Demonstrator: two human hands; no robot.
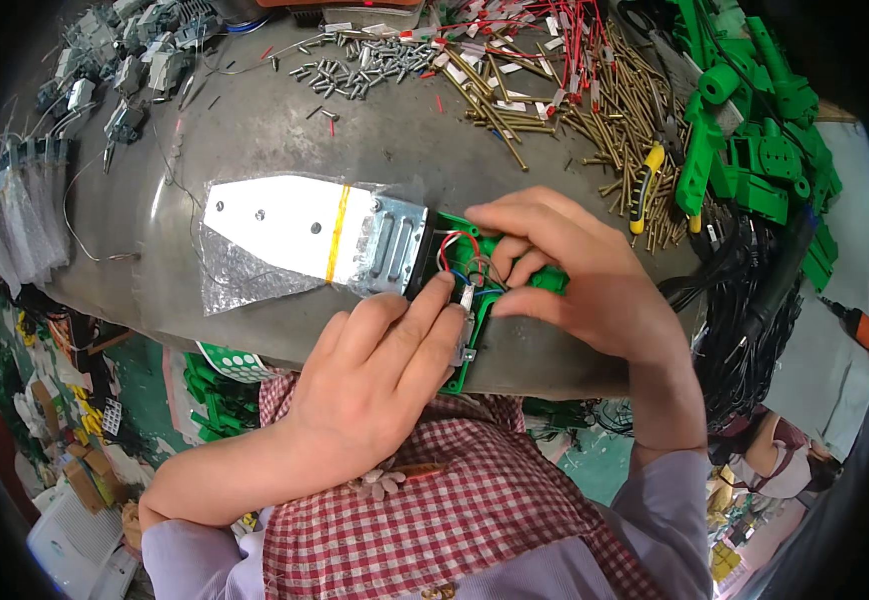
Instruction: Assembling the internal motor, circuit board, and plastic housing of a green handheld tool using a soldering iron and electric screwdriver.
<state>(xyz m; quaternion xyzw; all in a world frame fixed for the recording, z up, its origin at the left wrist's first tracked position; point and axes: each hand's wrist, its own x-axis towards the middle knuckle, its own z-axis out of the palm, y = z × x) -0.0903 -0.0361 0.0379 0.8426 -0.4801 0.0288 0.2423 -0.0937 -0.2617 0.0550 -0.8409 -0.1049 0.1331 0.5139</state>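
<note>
A green plastic housing (460, 379) lies open at the table's near edge, joined to a metal bracket (395, 243) with a white pointed plate (280, 222). Thin red, white, blue and brown wires (460, 245) loop inside the housing. My left hand (370, 370) reaches over its near side, its fingers pressed together on the housing beside a small white connector (468, 297); its thumb is hidden. From the right, my right hand (590, 275) curls round the wires at the housing's right side, its index finger and thumb bent over them.
Loose screws (370, 65) and long brass-coloured bolts (610, 120) cover the far side. Yellow-handled pliers (646, 188) lie at the right, near green plastic parts (765, 165) and black cables (755, 320). Grey metal parts (120, 70) and plastic-wrapped pieces (30, 210) sit at the left.
</note>
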